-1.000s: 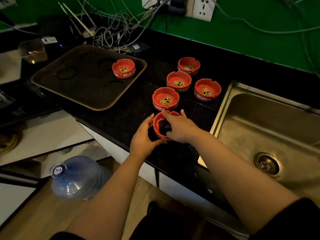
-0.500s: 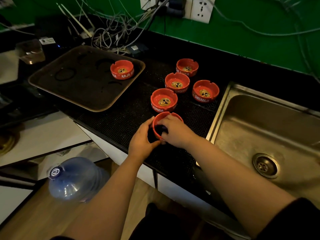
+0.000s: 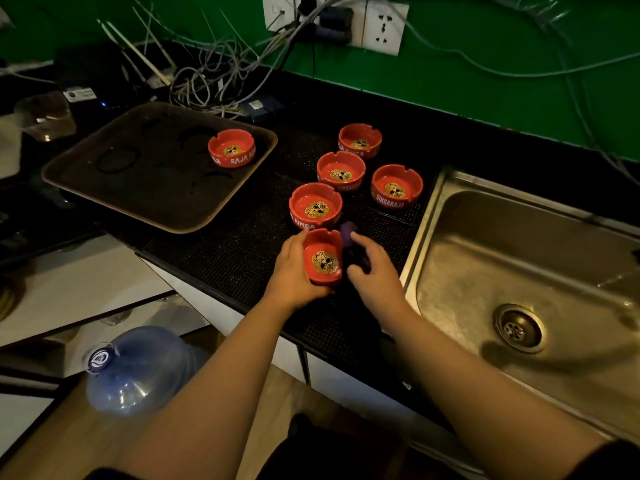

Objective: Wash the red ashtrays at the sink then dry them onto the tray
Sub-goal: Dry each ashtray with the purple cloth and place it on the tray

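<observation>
A: What has the left hand [image 3: 294, 268] got?

B: A red ashtray [image 3: 323, 258], tilted so its bowl faces the camera. The fingers curl round its left wall, thumb near the lower rim, so the grip is closed on it. It sits just above the black mat [image 3: 225, 251], near the front edge of the counter [image 3: 485, 133]; I cannot tell whether its base touches the mat.

A: And the right hand [image 3: 375, 271]?

B: Just right of that ashtray, palm down, fingers bent around a dark purple cloth [image 3: 349, 237]. A corner of cloth sticks up above the fingers. The hand is closed on the cloth, beside the ashtray's right wall.

A: How do the arms lie?

B: Both forearms reach up from the bottom of the view and converge on the ashtray. The left comes in from the lower left, the right from the lower right, passing the sink's [image 3: 429, 237] near corner. A dark sleeve [image 3: 620, 459] shows at the right elbow.

A: The other ashtrays?

B: Four stand upright on the mat beyond the hands: one [image 3: 316, 206] just behind the held one, one [image 3: 341, 171] further back, one [image 3: 397, 187] nearer the sink, and one [image 3: 360, 140] at the far end. A fifth [image 3: 232, 147] rests in the far right corner of the tray [image 3: 145, 202], which lies to the left.

A: Anything else?

B: A water jug [image 3: 138, 368] lies on the floor below, and cables [image 3: 214, 74] tangle by the green wall [image 3: 485, 71].
</observation>
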A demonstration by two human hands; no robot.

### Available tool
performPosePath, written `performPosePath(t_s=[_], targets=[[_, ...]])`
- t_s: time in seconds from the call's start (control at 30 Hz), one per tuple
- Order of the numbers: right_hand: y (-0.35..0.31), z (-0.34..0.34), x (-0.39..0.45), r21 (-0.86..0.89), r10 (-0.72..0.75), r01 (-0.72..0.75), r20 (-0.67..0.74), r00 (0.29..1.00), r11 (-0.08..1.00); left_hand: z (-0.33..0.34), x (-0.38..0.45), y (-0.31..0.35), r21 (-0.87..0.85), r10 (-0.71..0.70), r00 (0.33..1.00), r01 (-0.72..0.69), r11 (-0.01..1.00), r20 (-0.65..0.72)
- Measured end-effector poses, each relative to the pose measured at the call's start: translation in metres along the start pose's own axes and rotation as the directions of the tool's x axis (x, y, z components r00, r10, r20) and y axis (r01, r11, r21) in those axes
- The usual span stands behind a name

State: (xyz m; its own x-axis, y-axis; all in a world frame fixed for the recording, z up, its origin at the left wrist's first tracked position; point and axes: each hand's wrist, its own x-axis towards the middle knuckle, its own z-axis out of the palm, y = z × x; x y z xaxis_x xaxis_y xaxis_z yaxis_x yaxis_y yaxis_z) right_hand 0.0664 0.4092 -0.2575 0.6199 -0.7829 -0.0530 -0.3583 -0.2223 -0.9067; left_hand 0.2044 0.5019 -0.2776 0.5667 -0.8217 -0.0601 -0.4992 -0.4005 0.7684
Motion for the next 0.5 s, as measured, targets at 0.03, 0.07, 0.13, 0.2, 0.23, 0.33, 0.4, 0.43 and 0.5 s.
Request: performPosePath(t_s=[0.03, 0.07, 0.13, 0.2, 0.23, 0.33, 0.4, 0.43, 0.5], targets=[[0.004, 0.004, -0.011, -0.023, -0.031, 0.030, -0.036, 0.999, 0.999, 0.002, 0.002, 0.003, 0.054, -0.007, 1.000, 0.008, 0.999, -0.003], [0.007, 0.009, -0.020, -0.056, -0.063, 0.059, -0.062, 0.996, 0.997, 0.004, 0.004, 0.006, 0.114, -0.024, 1.000, 0.024, 0.993, -0.002], [0.009, 0.013, -0.027, -0.098, -0.106, 0.098, -0.083, 0.991, 0.990, 0.002, 0.006, 0.010, 0.212, -0.037, 0.999, 0.035, 0.977, 0.005], [0.007, 0.011, -0.012, -0.085, -0.078, 0.072, -0.072, 0.994, 0.994, -0.002, 0.006, 0.013, 0.244, -0.023, 1.000, 0.021, 0.969, 0.006], [0.004, 0.008, -0.001, -0.065, -0.028, 0.024, -0.060, 0.998, 0.998, -0.003, 0.005, 0.014, 0.239, -0.022, 1.000, 0.021, 0.971, 0.001], [-0.003, -0.002, 0.023, 0.046, 0.152, -0.151, -0.026, 0.988, 0.987, -0.004, 0.001, 0.017, 0.184, -0.044, 0.999, 0.045, 0.982, -0.006], [-0.006, -0.002, 0.015, 0.110, 0.119, -0.113, -0.052, 0.992, 0.988, -0.004, -0.002, 0.018, 0.074, -0.084, 0.996, 0.086, 0.994, -0.029], [-0.007, -0.001, 0.005, 0.140, 0.057, -0.047, -0.071, 0.996, 0.989, -0.005, -0.004, 0.020, -0.012, -0.117, 0.992, 0.117, 0.993, -0.042], [-0.010, 0.001, -0.011, 0.210, -0.066, 0.085, -0.095, 0.993, 0.974, -0.009, -0.008, 0.023, -0.159, -0.173, 0.984, 0.166, 0.973, -0.032]])
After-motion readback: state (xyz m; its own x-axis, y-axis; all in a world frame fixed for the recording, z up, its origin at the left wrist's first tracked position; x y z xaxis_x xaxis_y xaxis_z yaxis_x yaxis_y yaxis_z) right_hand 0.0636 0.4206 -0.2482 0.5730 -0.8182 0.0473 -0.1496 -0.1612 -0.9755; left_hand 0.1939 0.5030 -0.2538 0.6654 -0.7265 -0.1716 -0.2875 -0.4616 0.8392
